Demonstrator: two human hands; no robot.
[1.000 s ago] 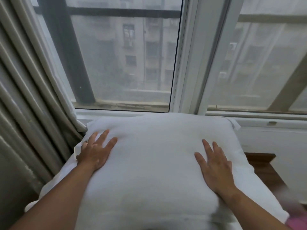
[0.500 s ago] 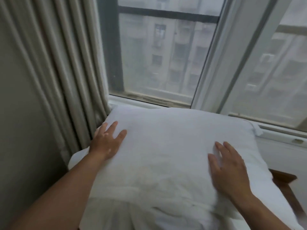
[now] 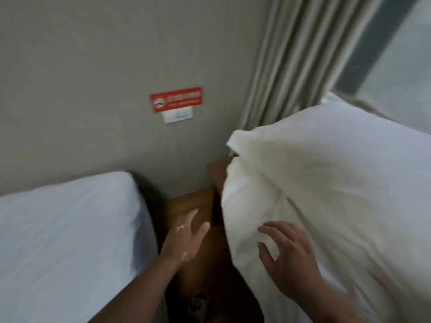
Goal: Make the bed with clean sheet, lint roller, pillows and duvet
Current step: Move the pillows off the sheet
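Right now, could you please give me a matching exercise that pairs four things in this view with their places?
Things:
1 left hand
2 right hand
3 red sign
4 curtain

Places:
A on the grey wall, above the white switch plate
B touching the white pillow on the right
C beside the window
D over the brown wooden surface

Pairs: 1-D; 2-B; 3-A; 4-C.

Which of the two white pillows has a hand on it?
The right pillow, beside the curtain: the right hand rests on its lower edge. The left pillow is untouched; the left hand is between them.
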